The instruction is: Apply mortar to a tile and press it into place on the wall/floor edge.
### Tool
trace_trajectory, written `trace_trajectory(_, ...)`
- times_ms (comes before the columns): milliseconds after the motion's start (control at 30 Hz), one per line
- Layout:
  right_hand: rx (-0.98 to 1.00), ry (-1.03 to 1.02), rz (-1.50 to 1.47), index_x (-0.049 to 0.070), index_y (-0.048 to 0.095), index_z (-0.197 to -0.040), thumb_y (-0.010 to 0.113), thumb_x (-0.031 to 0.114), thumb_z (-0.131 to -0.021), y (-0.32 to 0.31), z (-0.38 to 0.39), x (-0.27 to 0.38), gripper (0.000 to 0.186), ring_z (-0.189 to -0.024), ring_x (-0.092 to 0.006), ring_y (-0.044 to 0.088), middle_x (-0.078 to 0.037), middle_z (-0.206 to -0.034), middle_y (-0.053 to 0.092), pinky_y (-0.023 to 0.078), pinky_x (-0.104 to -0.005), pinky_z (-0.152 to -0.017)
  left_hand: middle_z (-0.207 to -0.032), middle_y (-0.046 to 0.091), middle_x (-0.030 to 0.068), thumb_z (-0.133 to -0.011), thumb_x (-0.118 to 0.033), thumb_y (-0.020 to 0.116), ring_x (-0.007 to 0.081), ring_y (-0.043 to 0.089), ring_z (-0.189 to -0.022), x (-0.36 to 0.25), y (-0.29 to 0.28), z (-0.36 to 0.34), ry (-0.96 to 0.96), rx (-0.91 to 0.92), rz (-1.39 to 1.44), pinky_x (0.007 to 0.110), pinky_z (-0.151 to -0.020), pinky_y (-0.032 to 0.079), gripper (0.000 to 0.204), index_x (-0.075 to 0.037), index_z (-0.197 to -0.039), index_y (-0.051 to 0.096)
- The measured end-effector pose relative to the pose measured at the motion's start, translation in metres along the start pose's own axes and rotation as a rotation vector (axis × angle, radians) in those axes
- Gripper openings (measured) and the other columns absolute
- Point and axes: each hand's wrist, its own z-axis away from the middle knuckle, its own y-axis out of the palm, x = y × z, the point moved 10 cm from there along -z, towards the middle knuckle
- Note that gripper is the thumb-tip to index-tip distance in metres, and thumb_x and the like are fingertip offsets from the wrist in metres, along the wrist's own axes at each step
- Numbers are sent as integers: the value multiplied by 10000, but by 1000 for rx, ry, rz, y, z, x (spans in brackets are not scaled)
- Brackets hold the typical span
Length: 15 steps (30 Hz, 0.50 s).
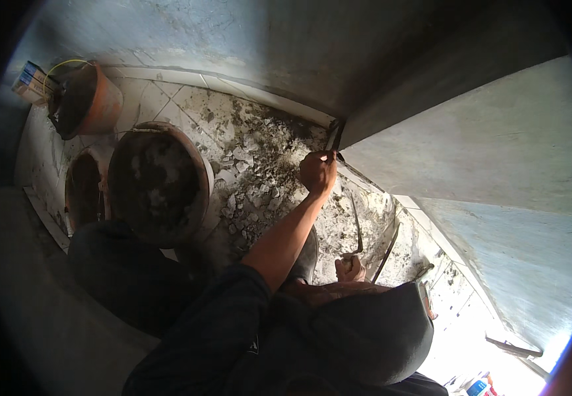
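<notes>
Dark sleeve [233, 300] nearest; left arm [287, 231] stretched forward. Left hand [317, 175] at wall corner [350, 134]; finger closure and any hold cannot be told. Right hand [350, 269] closer in, curled round one end of thin, dark, bent metal rod [357, 228]. Rubble [254, 188] left of both hands. Printed carton [33, 82] far left; lettering too small.

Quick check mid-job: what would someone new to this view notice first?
Probably the pale broken rubble strewn across the middle of the tiled floor, with the left hand at its edge by the wall corner. Next, the round tub of grey material left of the rubble. Lower right of the left hand, the right hand holds a thin bent metal tool.
</notes>
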Motion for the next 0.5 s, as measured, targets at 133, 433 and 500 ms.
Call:
trace_trajectory(133, -93, -138, 16, 30, 614, -914, 720, 267, -775, -32, -6, 45, 294, -476, -107, 536, -45, -577, 583, 446, -258, -482, -800, 694, 166, -811, -322, 694, 314, 673, -715, -1, 6, -5, 90, 32, 125, 375, -654, 520, 258, -70, -829, 745)
trace_trajectory(433, 127, -521, -44, 22, 620, -1028, 690, 133, -793, -59, -116, 302, 270, -745, -248, 608, -123, -828, 627, 493, -351, -701, -923, 689, 174, -840, -291, 647, 308, 668, -879, 33, 54, -14, 22, 132, 405, 370, -782, 514, 296, -26, -967, 677)
trace_trajectory(500, 256, -470, 39, 19, 602, -1078, 696, 176, -799, -24, -136, 342, 333, -800, -307, 640, -176, -883, 650, 503, -383, -738, -950, 680, 186, -855, -301, 633, 301, 663, -910, 33, 61, -18, 106, 122, 525, 365, -796, 512, 323, -7, -989, 655)
